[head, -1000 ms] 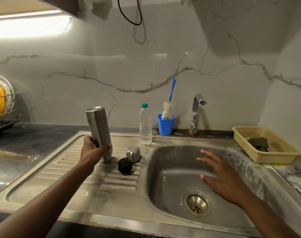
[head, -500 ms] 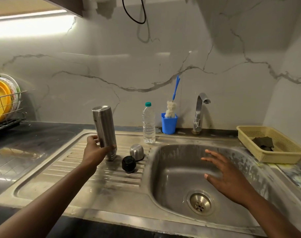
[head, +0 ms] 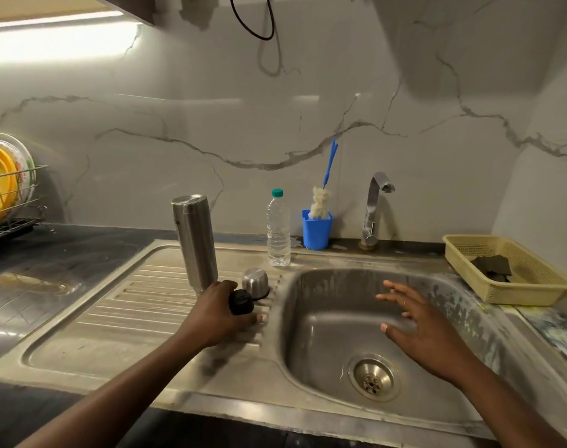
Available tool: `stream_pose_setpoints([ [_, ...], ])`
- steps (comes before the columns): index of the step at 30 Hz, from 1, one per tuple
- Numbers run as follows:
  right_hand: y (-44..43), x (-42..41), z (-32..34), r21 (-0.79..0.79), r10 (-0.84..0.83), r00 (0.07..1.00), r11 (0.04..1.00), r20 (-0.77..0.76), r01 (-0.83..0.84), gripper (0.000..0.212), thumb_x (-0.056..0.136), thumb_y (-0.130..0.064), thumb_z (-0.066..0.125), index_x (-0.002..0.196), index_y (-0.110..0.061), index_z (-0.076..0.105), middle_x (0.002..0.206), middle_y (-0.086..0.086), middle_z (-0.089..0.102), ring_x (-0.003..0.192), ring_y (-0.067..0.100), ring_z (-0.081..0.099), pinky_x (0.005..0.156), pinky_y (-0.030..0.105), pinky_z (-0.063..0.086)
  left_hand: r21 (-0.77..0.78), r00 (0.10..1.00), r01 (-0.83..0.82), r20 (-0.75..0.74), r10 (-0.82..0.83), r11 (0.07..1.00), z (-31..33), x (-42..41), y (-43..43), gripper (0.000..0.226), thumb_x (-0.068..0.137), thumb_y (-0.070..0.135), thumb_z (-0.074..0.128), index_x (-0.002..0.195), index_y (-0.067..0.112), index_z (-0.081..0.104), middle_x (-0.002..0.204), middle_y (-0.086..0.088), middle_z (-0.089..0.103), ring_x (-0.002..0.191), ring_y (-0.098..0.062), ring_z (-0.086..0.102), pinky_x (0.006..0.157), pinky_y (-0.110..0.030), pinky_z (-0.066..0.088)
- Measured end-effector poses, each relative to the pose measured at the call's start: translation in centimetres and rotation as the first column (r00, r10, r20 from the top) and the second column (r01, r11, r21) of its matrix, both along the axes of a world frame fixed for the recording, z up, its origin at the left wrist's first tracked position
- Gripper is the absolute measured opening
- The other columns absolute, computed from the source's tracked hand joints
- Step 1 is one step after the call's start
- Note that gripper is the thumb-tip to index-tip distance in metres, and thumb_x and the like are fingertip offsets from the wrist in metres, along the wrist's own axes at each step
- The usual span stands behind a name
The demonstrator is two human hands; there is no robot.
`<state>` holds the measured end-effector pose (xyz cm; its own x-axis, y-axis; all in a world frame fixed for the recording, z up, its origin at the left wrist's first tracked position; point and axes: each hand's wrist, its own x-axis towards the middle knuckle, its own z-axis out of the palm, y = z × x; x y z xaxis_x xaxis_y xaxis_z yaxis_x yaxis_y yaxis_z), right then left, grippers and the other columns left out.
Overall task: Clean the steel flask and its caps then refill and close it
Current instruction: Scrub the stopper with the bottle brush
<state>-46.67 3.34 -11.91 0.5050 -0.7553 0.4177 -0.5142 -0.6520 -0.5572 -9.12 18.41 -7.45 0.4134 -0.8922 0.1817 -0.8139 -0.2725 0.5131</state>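
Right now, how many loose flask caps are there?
2. The steel cap sits on the drainboard beside the basin; the black cap lies in front, between thumb and fingers of the left hand. None looks hidden.

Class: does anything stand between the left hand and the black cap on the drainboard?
Nothing visible does. The left hand is right at the black cap; the steel cap and flask stand behind, not between.

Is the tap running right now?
Off. No water falls from the tap spout, and no stream reaches the sink below it.
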Motion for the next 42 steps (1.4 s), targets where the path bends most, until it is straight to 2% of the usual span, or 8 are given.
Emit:
stream_pose_setpoints([
  [6, 0.1, 0.1, 0.2, -0.001, 0.015, 1.0, 1.0, 0.008, -0.015, 0.051, 0.088, -0.032, 0.08, 0.132, -0.048, 0.06, 0.155, -0.03, 0.037, 0.138, 0.001, 0.046, 0.107, 0.032, 0.051, -0.122, 0.999, -0.036, -0.026, 0.033, 0.992, -0.1, -0.2, 0.5, 0.038, 0.071, 0.036, 0.096, 0.101, 0.019, 0.079, 0.085, 0.007, 0.075, 0.078, -0.01, 0.069, 0.075, -0.037, 0.06],
  [18, 0.7, 0.1, 0.7, 0.047, -0.005, 1.0, 0.999, 0.031, 0.003, 0.049, 0.091, -0.032, 0.078, 0.134, -0.045, 0.06, 0.154, -0.029, 0.039, 0.133, -0.005, 0.047, 0.098, 0.016, 0.046, -0.364, 0.877, 0.153, -0.378, -0.296, 0.919, 4.1, -10.6, -5.7, 0.043, 0.071, 0.044, 0.096, 0.104, 0.042, 0.068, 0.096, 0.02, 0.074, 0.091, 0.008, 0.067, 0.08, -0.017, 0.052],
  [22, 0.8, 0.2, 0.9, 0.093, -0.047, 0.997, 0.995, 0.067, 0.041, 0.047, 0.092, -0.029, 0.077, 0.134, -0.041, 0.061, 0.145, -0.027, 0.048, 0.128, -0.007, 0.05, 0.09, 0.006, 0.045, -0.367, 0.792, 0.205, -0.483, -0.375, 0.907, 2.7, -13.4, -8.0, 0.037, 0.073, 0.033, 0.096, 0.1, 0.04, 0.072, 0.096, 0.015, 0.078, 0.089, 0.008, 0.07, 0.085, -0.023, 0.059],
  [27, 0.7, 1.7, 2.6, 0.143, -0.192, 0.957, 0.976, 0.22, 0.163, 0.032, 0.096, -0.027, 0.073, 0.126, -0.033, 0.067, 0.116, -0.019, 0.067, 0.105, -0.003, 0.064, 0.081, 0.015, 0.055, -0.35, 0.764, 0.233, -0.511, -0.394, 0.907, 0.4, -13.6, -9.2, 0.046, 0.071, 0.022, 0.097, 0.113, 0.024, 0.077, 0.099, 0.008, 0.08, 0.091, 0.0, 0.075, 0.084, -0.023, 0.061],
  [30, -0.5, 4.3, 5.9, 0.105, -0.186, 0.95, 0.981, 0.25, 0.165, 0.026, 0.097, -0.027, 0.072, 0.122, -0.027, 0.069, 0.102, -0.013, 0.07, 0.092, -0.004, 0.064, 0.074, 0.008, 0.051, -0.346, 0.749, 0.189, -0.555, -0.363, 0.919, -0.3, -12.9, -9.6, 0.04, 0.071, 0.015, 0.096, 0.102, 0.03, 0.077, 0.091, 0.012, 0.079, 0.085, 0.005, 0.073, 0.073, -0.011, 0.055],
  [33, -3.6, 8.8, 10.1, 0.117, -0.169, 0.968, 0.982, 0.187, 0.149, 0.036, 0.095, -0.038, 0.073, 0.125, -0.021, 0.067, 0.095, -0.008, 0.068, 0.085, 0.003, 0.065, 0.069, 0.016, 0.049, -0.359, 0.731, 0.149, -0.588, -0.347, 0.921, -0.9, -12.6, -9.7, 0.038, 0.07, 0.006, 0.095, 0.09, 0.032, 0.075, 0.082, 0.013, 0.079, 0.079, 0.007, 0.072, 0.07, -0.008, 0.052],
  [38, -9.4, 16.6, 17.1, 0.245, -0.25, 0.954, 0.947, 0.164, 0.206, 0.074, 0.088, -0.059, 0.073, 0.143, -0.013, 0.051, 0.131, 0.004, 0.061, 0.112, 0.022, 0.066, 0.095, 0.041, 0.057, -0.366, 0.709, 0.108, -0.624, -0.33, 0.924, -1.7, -12.4, -10.2, 0.04, 0.072, 0.01, 0.095, 0.091, 0.035, 0.072, 0.092, 0.012, 0.077, 0.084, 0.004, 0.072, 0.069, -0.007, 0.053],
  [42, -12.7, 19.9, 20.4, 0.313, -0.322, 0.937, 0.911, 0.136, 0.268, 0.057, 0.09, -0.055, 0.073, 0.12, -0.009, 0.059, 0.115, 0.004, 0.066, 0.083, 0.014, 0.062, 0.063, 0.028, 0.05, -0.358, 0.701, 0.061, -0.649, -0.296, 0.932, -2.3, -12.0, -10.7, 0.048, 0.069, 0.016, 0.098, 0.106, 0.033, 0.072, 0.104, 0.009, 0.076, 0.096, -0.003, 0.071, 0.069, -0.004, 0.05],
])
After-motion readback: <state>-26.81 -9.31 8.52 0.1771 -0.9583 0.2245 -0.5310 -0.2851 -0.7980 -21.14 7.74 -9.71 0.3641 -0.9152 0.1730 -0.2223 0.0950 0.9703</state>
